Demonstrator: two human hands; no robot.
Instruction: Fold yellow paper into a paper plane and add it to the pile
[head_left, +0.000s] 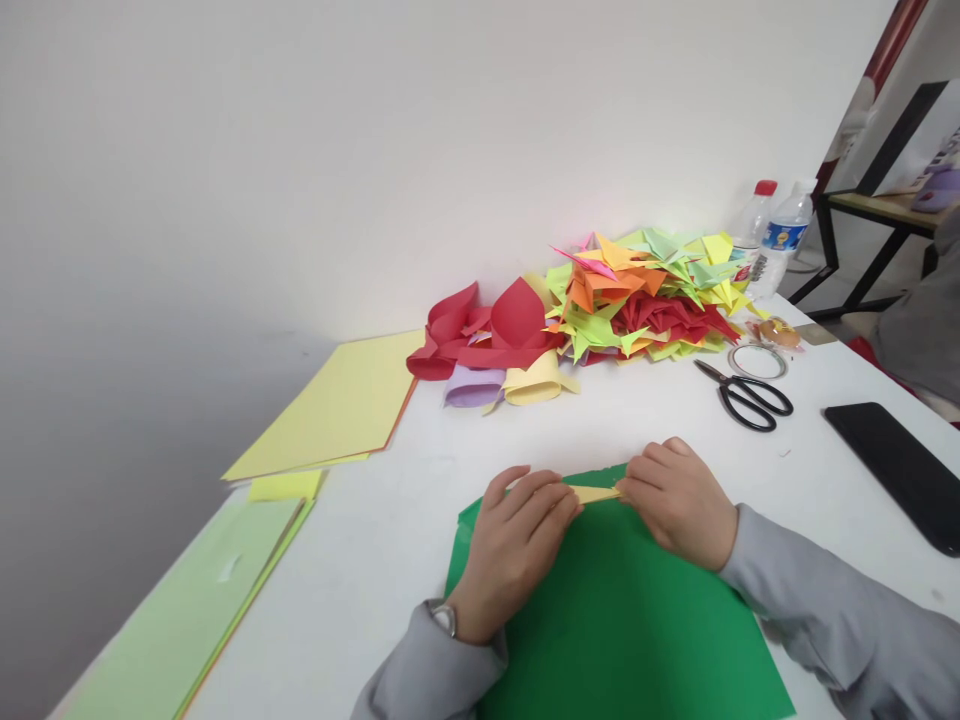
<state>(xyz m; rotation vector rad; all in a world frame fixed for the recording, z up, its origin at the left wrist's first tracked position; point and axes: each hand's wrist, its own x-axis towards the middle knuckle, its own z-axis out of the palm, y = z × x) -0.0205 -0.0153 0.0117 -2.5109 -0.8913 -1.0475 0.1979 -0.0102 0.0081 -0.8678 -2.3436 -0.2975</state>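
Observation:
A narrow folded strip of yellow paper (595,494) stretches between my two hands, above the far part of a green sheet (622,610). My left hand (519,545) is closed on its left end, and the fingers cover that part. At the other end, my right hand (675,500) pinches the paper between thumb and fingers. The green sheet lies flat on the white table under both hands.
Behind my hands are a heap of folded paper pieces (645,290) and red paper shapes (517,320). Black-handled scissors (746,395), a tape roll (757,361), a phone (900,470) and bottles (784,235) stand right. Yellow sheets (337,400) and green sheets (202,590) lie left.

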